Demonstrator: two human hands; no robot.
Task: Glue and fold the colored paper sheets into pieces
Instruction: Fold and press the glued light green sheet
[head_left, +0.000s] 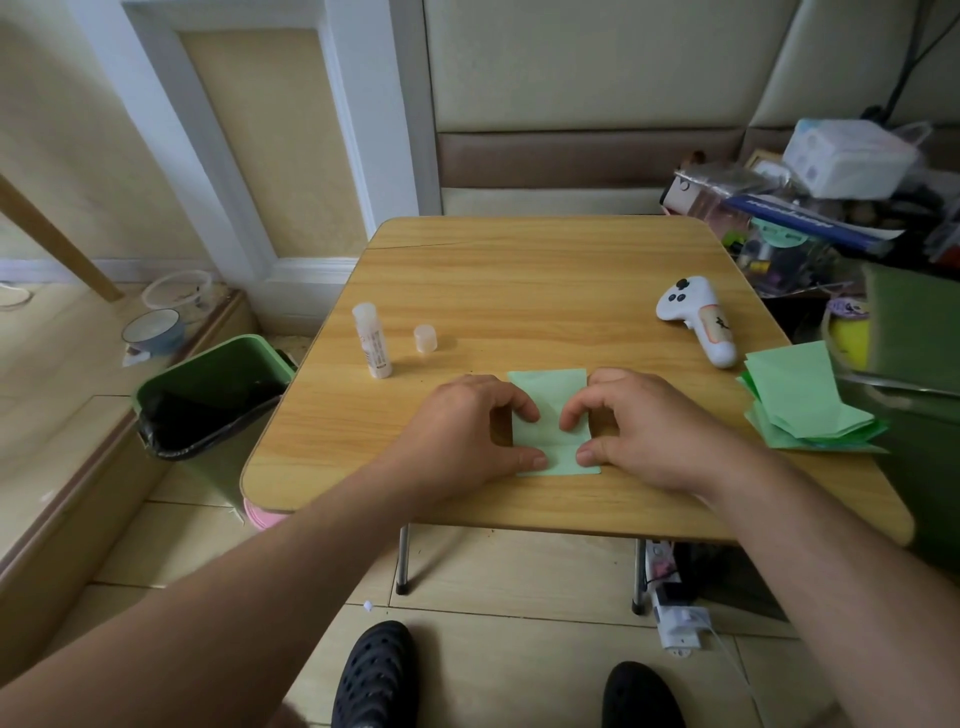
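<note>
A light green paper sheet (550, 395) lies flat near the front middle of the wooden table (519, 270), with a crease across its near part. My left hand (467, 431) presses its left side, fingers curled on the paper and thumb at the fold. My right hand (639, 426) does the same on the right side, thumb at the near flap. An uncapped glue stick (372, 340) stands upright to the left, its cap (425, 339) beside it. A stack of green sheets (800, 405) lies at the table's right edge.
A white handheld controller (698, 317) lies at the right rear of the table. A green waste bin (208, 395) with a black liner stands left of the table. Cluttered boxes and bags (831, 197) crowd the right rear. A power strip (670, 597) lies on the floor.
</note>
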